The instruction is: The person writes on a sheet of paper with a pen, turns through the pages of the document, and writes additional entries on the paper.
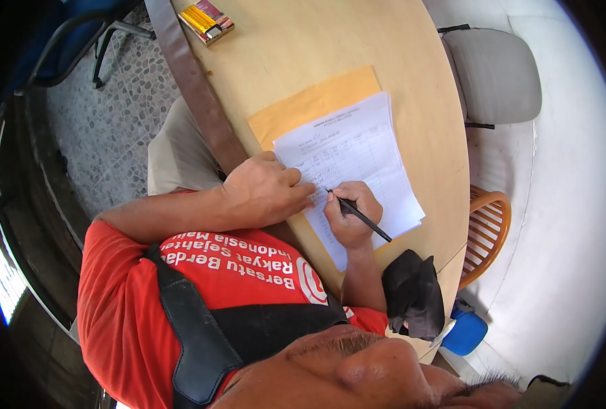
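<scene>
A black pen [364,220] is pinched in my right hand [355,211], its tip on a printed sheet [378,163] with a table and handwritten entries. My left hand [265,191] rests palm down on the left edge of the sheet, its fingers loosely bent and slightly apart, with nothing visible in it. Its fingertips are close to the pen tip. More white paper shows under the top sheet, and a yellow-orange envelope [316,100] lies beneath the stack.
The curved wooden table [432,88] holds a small box with a yellow lighter [201,20] at the top and crumpled black cloth [412,293] at the lower right. Beyond stand a grey chair [494,75], a wooden-slatted chair [483,232] and a blue object [465,332].
</scene>
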A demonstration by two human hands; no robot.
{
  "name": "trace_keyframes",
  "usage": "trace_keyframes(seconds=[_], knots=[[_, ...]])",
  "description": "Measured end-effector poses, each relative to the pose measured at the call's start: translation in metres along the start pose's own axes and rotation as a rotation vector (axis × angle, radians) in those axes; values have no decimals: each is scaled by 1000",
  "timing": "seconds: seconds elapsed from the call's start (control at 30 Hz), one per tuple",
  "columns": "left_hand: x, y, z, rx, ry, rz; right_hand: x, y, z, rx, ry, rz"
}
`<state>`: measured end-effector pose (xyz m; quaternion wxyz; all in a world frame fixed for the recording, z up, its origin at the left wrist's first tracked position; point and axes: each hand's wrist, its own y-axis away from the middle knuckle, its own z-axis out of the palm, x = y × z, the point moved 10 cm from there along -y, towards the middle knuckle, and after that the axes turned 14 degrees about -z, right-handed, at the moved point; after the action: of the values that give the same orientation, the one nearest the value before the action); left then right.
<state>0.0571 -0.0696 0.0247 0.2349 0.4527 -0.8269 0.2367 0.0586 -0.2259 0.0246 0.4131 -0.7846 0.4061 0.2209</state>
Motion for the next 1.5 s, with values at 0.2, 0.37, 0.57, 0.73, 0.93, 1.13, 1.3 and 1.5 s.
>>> trace_keyframes(seconds=[0.2,0.37,0.57,0.73,0.93,1.13,1.3,1.5], knots=[[3,0,10,-82,-64,44,1,-1,1,-22,28,-3],[4,-1,10,-98,-67,37,0,-2,1,-25,31,-8],[3,-2,11,-112,-76,33,-1,-4,2,-36,33,-10],[3,-2,10,-116,-75,24,-1,-3,2,-29,28,-21],[3,-2,10,-113,-56,31,-1,-2,1,-25,47,-3],[2,-2,10,-112,-55,27,-1,-2,1,-31,73,-18],[2,-3,11,-129,-51,17,-3,-4,1,-30,68,-29],[2,-3,11,-125,-48,14,-4,-5,0,-26,71,-28]])
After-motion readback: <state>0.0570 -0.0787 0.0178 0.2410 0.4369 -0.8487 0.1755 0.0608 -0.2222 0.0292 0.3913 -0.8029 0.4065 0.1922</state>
